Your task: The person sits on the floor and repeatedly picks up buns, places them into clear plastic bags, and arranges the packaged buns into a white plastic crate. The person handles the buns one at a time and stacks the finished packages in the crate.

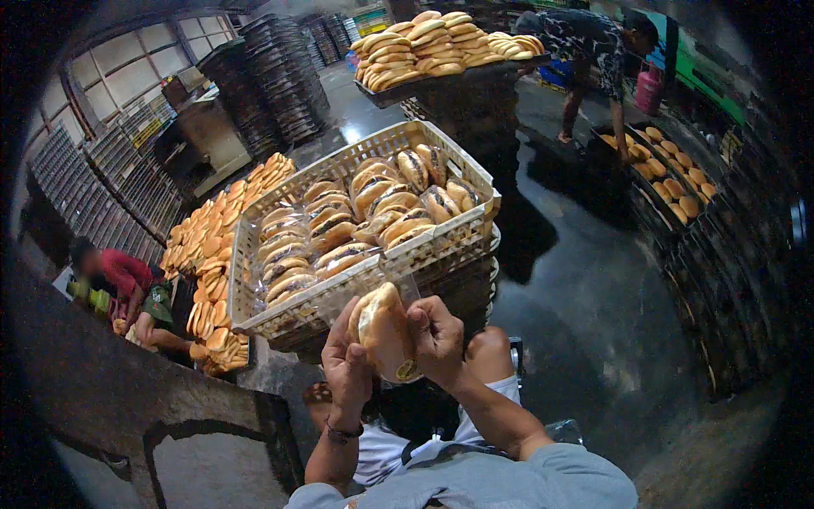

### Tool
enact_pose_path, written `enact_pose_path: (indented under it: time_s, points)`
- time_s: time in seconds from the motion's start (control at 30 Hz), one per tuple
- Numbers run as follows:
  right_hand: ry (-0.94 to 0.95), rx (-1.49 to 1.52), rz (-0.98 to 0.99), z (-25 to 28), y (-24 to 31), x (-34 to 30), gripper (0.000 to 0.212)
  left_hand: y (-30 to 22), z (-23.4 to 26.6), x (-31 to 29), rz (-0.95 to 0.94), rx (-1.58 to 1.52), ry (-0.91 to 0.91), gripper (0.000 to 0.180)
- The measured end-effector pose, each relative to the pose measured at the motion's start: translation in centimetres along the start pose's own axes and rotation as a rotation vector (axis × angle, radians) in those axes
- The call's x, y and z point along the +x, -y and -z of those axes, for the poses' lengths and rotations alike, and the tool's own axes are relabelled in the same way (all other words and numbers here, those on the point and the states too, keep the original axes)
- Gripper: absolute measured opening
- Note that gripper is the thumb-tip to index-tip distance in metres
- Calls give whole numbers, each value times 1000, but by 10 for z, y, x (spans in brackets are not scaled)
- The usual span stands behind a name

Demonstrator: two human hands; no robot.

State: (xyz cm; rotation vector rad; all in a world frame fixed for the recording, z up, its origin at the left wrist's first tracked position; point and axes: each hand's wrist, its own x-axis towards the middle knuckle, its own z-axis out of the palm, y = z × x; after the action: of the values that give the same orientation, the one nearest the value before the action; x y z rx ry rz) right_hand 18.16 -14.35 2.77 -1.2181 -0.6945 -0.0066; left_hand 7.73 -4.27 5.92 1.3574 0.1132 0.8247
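Observation:
A long bread roll (383, 327) in a clear plastic bag sits between both my hands, just above my knees. My left hand (347, 363) grips its left side and my right hand (437, 338) pinches the bag on the right side. Right behind the roll stands a cream plastic crate (360, 277) filled with several bagged rolls (356, 216) with dark filling, stacked on other crates.
A tray of bare rolls (212, 246) lies left of the crate, where a seated person in red (123, 280) works. A raised tray of rolls (441, 47) is at the back. Another person (593, 51) bends over a rack of round buns (670, 170) at right. Stacked dark trays (271, 76) stand behind on a wet floor.

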Motion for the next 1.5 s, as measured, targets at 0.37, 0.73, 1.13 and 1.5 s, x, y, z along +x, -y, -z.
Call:
enact_pose_path:
  time_s: [0.37, 0.73, 1.13, 1.5]
  points:
    - [-126, 164, 230, -5, 6, 8, 23, -10, 5, 1, -47, 66, -58, 36]
    - [-100, 508, 183, -14, 27, 2, 23, -17, 9, -1, -178, 179, 121, 33]
    - [-70, 341, -46, 16, 28, 22, 25, -17, -19, 8, 141, -152, 161, 41]
    - [13, -227, 210, 23, 30, 5, 70, -5, -10, 19, 57, -136, -2, 36]
